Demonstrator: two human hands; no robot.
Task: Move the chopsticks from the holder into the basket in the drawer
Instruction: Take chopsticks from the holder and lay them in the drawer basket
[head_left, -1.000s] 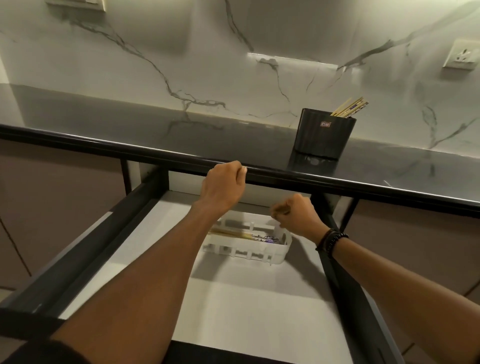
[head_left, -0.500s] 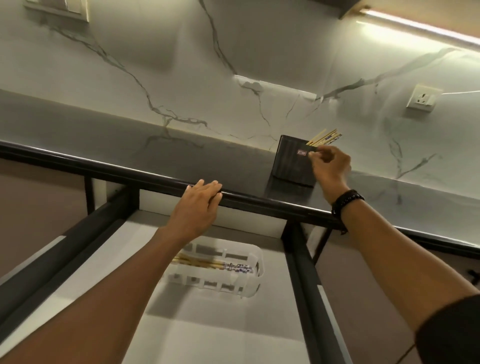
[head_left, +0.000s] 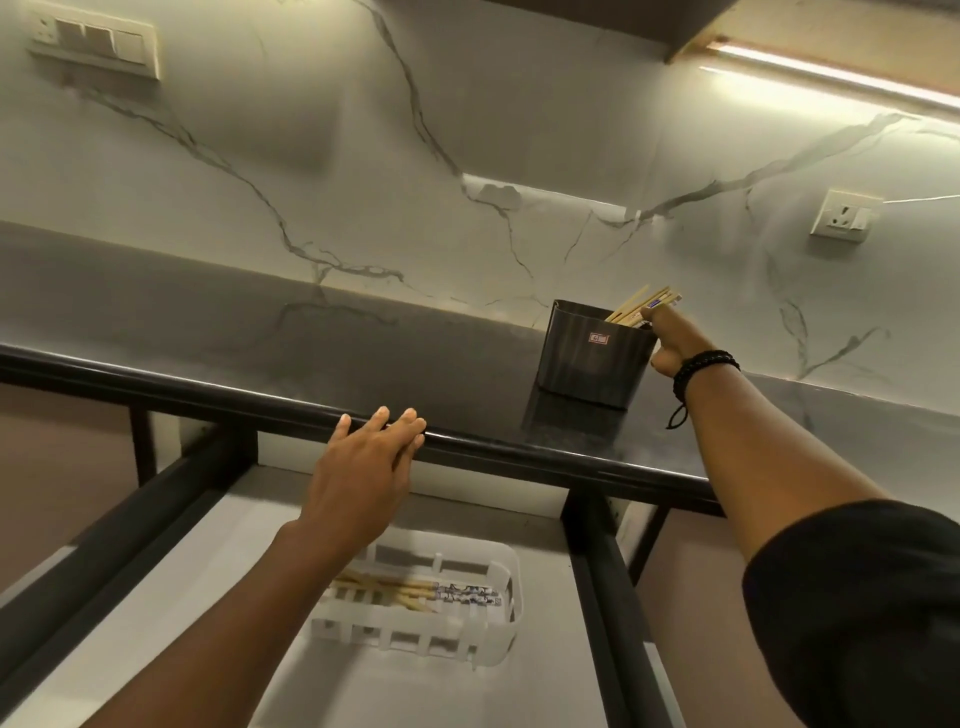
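Observation:
A black square holder (head_left: 592, 358) stands on the dark countertop at the right, with several wooden chopsticks (head_left: 636, 306) leaning out of its top. My right hand (head_left: 675, 338) reaches to the holder's right side, fingertips pinched on the chopsticks' upper ends. Below, the open drawer holds a white slotted basket (head_left: 498, 639) with several chopsticks (head_left: 415, 592) lying flat in it. My left hand (head_left: 363, 467) rests flat on the countertop's front edge, fingers spread, holding nothing.
The dark countertop (head_left: 260, 332) runs along a marble wall. The drawer's black side rails (head_left: 597, 597) frame its white floor (head_left: 389, 691). A socket (head_left: 844, 215) sits on the wall at the right, a switch plate (head_left: 93, 44) at the upper left.
My right hand rose from the drawer to the holder and now pinches the chopsticks' tops. My left hand opened from a curled grip to lie flat on the counter edge. The view tilted up.

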